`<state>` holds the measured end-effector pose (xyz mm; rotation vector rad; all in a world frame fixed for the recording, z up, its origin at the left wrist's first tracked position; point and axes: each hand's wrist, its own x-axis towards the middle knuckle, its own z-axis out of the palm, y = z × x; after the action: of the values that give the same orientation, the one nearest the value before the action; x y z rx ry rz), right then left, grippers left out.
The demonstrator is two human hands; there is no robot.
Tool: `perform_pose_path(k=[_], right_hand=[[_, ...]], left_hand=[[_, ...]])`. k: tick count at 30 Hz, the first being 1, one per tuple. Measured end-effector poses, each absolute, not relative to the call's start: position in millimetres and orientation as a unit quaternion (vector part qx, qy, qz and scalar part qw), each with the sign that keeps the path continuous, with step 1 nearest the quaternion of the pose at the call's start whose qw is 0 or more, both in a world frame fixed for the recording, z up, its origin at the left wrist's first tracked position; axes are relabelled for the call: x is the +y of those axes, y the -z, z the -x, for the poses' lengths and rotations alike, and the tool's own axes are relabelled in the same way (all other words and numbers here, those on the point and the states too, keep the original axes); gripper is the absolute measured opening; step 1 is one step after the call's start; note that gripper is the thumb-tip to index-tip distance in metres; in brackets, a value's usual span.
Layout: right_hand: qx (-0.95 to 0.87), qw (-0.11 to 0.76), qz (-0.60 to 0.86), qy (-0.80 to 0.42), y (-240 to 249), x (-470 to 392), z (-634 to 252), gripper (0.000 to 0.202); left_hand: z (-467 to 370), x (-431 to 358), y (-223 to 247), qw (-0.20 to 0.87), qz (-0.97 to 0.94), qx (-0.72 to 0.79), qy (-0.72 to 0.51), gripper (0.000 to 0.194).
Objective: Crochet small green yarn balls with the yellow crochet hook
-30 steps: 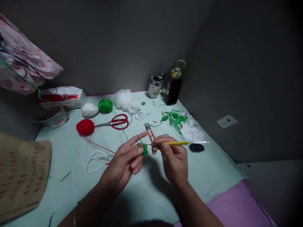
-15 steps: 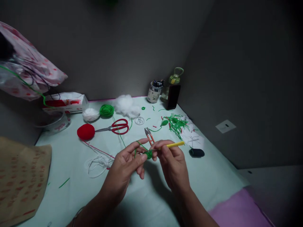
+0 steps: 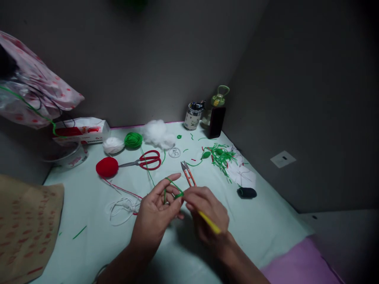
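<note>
My left hand [image 3: 156, 213] pinches a small green yarn piece [image 3: 179, 195] between thumb and fingers, and green yarn loops over its raised index finger. Closed around a yellow-handled hook [image 3: 211, 223], my right hand [image 3: 207, 209] meets the left one at the green piece. The hook's tip is hidden by the fingers. Just beyond the hands lie orange thread snips [image 3: 188, 173]. A green yarn ball [image 3: 133, 140] sits farther back, its strand running toward my left hand. Red-handled scissors [image 3: 149, 160] lie beside a red yarn ball [image 3: 107, 167].
White stuffing [image 3: 158, 134], a pen jar [image 3: 193, 116], a bottle [image 3: 218, 99] and a dark phone [image 3: 217, 122] stand at the back. Green yarn scraps [image 3: 222, 157] and a dark spool [image 3: 246, 192] lie right. A brown paper bag [image 3: 29, 228] is at left.
My right hand has turned and moved slightly down, so the yellow handle now points down and right. The green piece is more covered by my fingers.
</note>
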<state>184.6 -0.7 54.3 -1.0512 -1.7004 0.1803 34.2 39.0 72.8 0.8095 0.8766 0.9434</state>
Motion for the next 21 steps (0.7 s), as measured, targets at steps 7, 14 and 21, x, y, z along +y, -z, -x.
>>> perform_pose_path(k=[7,14,21], right_hand=[[-0.558,0.661,0.431,-0.258,-59.7,3.3,-186.6,0.028],[-0.497,0.649,0.428,-0.385,-56.5,12.2,-184.1,0.017],[-0.411,0.669,0.401,-0.473,-54.6,12.1,-189.3,0.021]], left_hand=[[-31.1,46.8,-78.5,0.823,-0.234,0.344,-0.387,0.056],[-35.0,41.4,-74.8,0.807,-0.312,0.326,-0.382,0.059],[-32.5,42.6,-76.7,0.793,-0.34,0.336,-0.378,0.061]])
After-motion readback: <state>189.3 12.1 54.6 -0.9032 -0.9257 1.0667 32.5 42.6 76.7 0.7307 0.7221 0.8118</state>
